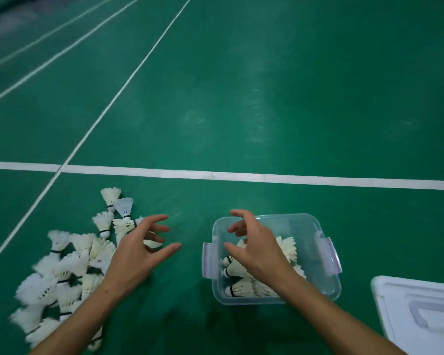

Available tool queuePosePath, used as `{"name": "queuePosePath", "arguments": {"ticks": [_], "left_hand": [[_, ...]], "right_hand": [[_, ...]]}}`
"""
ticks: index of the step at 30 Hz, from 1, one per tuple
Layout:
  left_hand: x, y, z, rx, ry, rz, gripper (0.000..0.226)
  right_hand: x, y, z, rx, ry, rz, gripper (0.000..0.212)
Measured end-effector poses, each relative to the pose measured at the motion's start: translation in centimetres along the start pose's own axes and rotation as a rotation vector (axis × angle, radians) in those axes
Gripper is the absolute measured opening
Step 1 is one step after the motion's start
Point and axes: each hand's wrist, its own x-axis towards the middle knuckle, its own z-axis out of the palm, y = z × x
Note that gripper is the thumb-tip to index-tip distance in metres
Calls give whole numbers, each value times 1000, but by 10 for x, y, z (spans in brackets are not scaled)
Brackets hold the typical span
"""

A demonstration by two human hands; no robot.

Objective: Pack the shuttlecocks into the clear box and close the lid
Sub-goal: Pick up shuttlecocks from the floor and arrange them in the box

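Note:
A pile of white feather shuttlecocks point(62, 267) lies on the green court floor at lower left. The clear box point(326, 285) stands to its right with its lid off, and several shuttlecocks point(239, 283) lie inside it. My right hand point(256, 249) hovers over the box with fingers spread and nothing in it. Between the pile and the box, my left hand point(139, 249) is open and empty, its fingers just past the pile's right edge. The white lid point(420, 313) lies flat on the floor at lower right.
A wide white court line point(241, 176) crosses the floor just beyond the pile and the box. Thinner lines point(128, 80) run off diagonally to the upper left. The green floor point(292, 98) stretches away ahead.

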Motion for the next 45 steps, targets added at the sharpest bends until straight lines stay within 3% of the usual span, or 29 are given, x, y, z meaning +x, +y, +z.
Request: {"name": "queuePosePath", "arguments": {"ticks": [6,15,24,30,37,45], "left_hand": [[-22,-64,-49,50,68,-124,69],[-23,-120,-73,62,30,-232,81],[-28,-149,-70,213,-74,-160,88],[-29,-155,-73,393,-279,-25,78],[-11,-148,-63,398,-386,-28,74],[3,-133,-37,574,-488,-26,42]], "right_hand": [[27,-41,57,-56,-105,-104,64],[62,-75,140,-100,-227,-177,65],[89,-64,203,-198,-289,-152,68],[95,-62,235,-213,-296,-146,79],[97,-55,239,-181,-294,-61,80],[95,-51,219,-73,-305,-10,86]]}}
